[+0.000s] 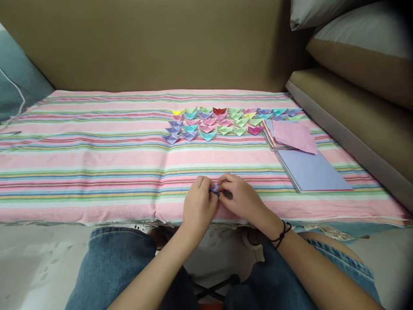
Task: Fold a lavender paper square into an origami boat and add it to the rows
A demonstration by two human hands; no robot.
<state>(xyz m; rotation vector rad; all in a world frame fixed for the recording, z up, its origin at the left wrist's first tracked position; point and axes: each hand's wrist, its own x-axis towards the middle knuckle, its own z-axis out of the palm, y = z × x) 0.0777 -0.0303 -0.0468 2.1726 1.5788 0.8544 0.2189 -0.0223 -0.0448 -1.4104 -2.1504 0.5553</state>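
My left hand (199, 201) and my right hand (242, 198) meet near the front edge of the striped cloth (97, 172). Both pinch a small folded piece of purple paper (215, 188) between their fingertips; most of it is hidden by the fingers. Farther back lie several small folded paper boats (222, 120) in many colours, set out in rows. To the right rests a stack of lilac paper sheets (311, 172), and behind it a second stack with a loose pink sheet (295, 135) on top.
The cloth covers a low surface against a brown padded back (161, 43). Brown and grey cushions (355, 86) stand at the right. A blue-grey cushion (16, 86) is at the far left. My knees in jeans (112, 262) are below the front edge.
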